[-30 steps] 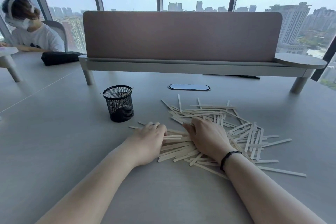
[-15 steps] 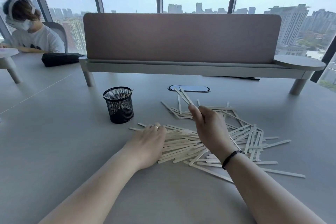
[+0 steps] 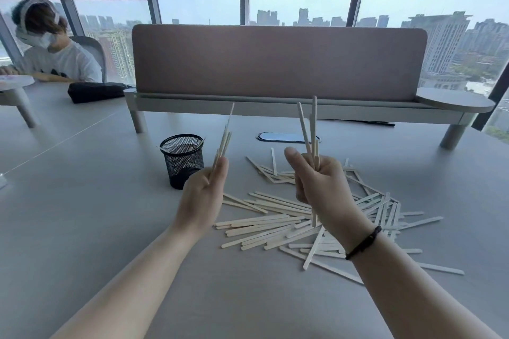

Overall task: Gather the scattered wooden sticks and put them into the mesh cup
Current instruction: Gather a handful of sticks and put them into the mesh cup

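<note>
A heap of pale wooden sticks (image 3: 275,224) lies spread on the grey table (image 3: 82,228), to the right of centre. A black mesh cup (image 3: 182,159) stands upright left of the heap, with a stick or two leaning inside. My left hand (image 3: 202,195) is raised above the table just right of the cup, shut on a small bundle of sticks (image 3: 224,140) that points up. My right hand (image 3: 321,187) is lifted over the heap, shut on a few sticks (image 3: 311,129) held upright, one hanging below the fist.
A pink desk divider on a raised shelf (image 3: 278,63) runs across the back. A cable port (image 3: 286,137) sits in the table behind the heap. A seated person (image 3: 55,58) and a black pouch (image 3: 96,91) are at the far left.
Both hands have risen off the table. The left hand, flat on the sticks before, now grips a bundle near the cup; the right hand has lifted its sticks higher.
</note>
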A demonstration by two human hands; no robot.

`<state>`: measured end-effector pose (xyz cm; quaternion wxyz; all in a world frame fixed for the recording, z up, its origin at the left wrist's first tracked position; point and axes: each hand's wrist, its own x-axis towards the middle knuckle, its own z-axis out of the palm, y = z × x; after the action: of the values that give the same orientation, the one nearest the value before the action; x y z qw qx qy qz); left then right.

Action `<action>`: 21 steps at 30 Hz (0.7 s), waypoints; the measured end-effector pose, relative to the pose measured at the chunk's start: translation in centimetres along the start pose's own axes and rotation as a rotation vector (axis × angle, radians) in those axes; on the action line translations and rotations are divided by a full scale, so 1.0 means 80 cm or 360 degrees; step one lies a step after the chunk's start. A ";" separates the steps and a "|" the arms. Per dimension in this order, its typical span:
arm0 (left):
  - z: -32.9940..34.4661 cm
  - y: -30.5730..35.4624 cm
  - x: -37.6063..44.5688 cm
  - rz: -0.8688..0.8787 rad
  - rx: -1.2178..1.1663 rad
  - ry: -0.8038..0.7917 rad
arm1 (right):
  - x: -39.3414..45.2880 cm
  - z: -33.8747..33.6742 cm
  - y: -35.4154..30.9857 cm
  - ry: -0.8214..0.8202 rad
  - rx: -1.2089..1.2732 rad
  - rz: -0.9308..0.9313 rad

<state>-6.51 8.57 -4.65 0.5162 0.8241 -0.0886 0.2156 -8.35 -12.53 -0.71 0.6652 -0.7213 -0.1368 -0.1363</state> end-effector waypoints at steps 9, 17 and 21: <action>0.010 0.000 -0.003 -0.0173 -0.0420 0.0072 | 0.001 0.017 0.015 0.0111 0.0229 0.0124; 0.011 -0.004 -0.002 -0.0128 -0.0421 0.0240 | -0.010 0.037 0.030 0.0056 0.0106 0.0149; 0.010 -0.006 0.001 -0.0109 -0.0513 0.0278 | -0.014 0.046 0.023 -0.0020 0.0157 0.0127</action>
<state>-6.04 8.07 -5.30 0.6543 0.7115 -0.0488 0.2515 -8.61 -9.05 -3.14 0.7040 -0.6934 -0.1185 -0.0981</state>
